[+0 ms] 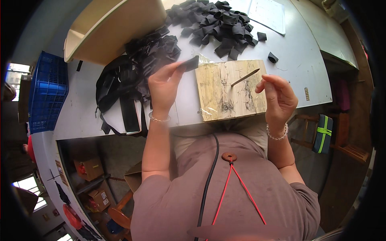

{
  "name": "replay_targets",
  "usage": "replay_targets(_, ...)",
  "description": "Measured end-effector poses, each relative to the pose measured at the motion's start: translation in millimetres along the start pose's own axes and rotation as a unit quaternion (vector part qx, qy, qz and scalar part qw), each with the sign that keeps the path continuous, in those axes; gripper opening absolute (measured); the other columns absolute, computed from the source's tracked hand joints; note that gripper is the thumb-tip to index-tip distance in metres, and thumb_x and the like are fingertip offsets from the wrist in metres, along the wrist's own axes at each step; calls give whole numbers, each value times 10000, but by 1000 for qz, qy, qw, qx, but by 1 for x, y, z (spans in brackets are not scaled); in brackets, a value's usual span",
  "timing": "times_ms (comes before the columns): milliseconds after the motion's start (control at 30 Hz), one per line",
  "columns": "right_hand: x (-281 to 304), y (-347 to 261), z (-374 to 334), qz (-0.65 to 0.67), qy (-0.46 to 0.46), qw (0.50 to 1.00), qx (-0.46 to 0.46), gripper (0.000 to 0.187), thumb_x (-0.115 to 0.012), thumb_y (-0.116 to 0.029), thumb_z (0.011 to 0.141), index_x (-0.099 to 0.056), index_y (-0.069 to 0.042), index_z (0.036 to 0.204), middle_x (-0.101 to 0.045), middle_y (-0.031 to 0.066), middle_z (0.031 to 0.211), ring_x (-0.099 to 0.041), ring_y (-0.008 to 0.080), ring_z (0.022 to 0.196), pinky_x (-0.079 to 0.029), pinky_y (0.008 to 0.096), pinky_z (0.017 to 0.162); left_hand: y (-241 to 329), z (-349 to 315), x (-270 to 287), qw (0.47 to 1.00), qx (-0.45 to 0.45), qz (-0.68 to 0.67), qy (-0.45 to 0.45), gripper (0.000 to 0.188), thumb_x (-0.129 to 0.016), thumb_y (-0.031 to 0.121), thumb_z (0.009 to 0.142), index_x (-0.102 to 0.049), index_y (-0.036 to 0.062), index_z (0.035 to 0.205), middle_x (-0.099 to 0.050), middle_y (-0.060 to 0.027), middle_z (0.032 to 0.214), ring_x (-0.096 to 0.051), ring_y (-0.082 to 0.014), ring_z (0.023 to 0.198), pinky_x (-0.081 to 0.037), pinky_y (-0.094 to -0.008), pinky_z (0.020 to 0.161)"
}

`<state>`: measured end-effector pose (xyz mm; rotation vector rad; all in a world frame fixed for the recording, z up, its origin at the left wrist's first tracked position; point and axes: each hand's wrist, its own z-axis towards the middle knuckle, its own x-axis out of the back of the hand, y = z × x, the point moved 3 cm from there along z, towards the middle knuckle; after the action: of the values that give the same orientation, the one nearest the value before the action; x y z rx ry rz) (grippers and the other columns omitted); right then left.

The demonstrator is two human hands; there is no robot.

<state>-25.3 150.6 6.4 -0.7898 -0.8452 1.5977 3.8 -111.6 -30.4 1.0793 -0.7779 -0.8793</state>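
Observation:
My left hand (pixel 165 86) pinches a small folded piece of black fabric (pixel 189 64) between thumb and fingertips, above the left edge of a wooden board (pixel 211 90). A pointed metal spike (pixel 246 77) stands up from that board, its tip toward the upper right. Just right of the spike is my right hand (pixel 279 96), loosely curled with thumb and forefinger apart and nothing visible in it. The board has dark scratches and clear tape at its corners, and lies at the table's near edge.
Many folded black fabric pieces (pixel 225 24) are heaped at the back of the white table (pixel 299 76). Left of the board lies a tangled black pile (pixel 155 52) beside a tan bin (pixel 116 30). A paper sheet (pixel 267 15) is at the back; a blue crate (pixel 49 92) stands far left.

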Motion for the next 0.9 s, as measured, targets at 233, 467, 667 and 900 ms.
replay_targets(233, -27, 0, -6, 68, -78, 963, -250, 170, -648, -86, 846, -630, 48, 949, -643, 50, 744, -584, 55, 622, -469, 180, 546, 33, -28, -32, 983, -111, -56, -132, 165, -638, -70, 757, -687, 2, 897, -665, -89, 856, -577, -142, 759, -448, -256, 687)
replay_targets(467, -29, 5, -12, 73, -111, 948, -291, 111, -662, -75, 822, -633, 32, 824, -640, 37, 675, -589, 52, 552, -462, 173, 464, 42, -42, -41, 959, -227, 87, -143, 226, -636, -70, 719, -692, 48, 903, -657, -59, 902, -581, -192, 824, -463, -294, 724)
replay_targets(667, -30, 14, -26, -62, -6, 988, -141, 39, -666, -6, 787, -631, 9, 792, -638, 34, 677, -591, 58, 566, -472, 181, 528, 42, -62, -47, 986, -122, 107, -25, 324, -724, 37, 721, -619, 49, 1028, -545, -56, 951, -533, -139, 800, -441, -254, 691)
replay_targets(900, -43, 5, -32, -156, -25, 985, 72, 83, -701, 13, 750, -637, -4, 801, -637, 49, 690, -594, 89, 560, -477, 206, 519, 28, -65, -65, 968, 64, -235, -63, 299, -673, 23, 814, -541, -15, 1080, -591, -25, 882, -558, -51, 767, -466, -170, 680)
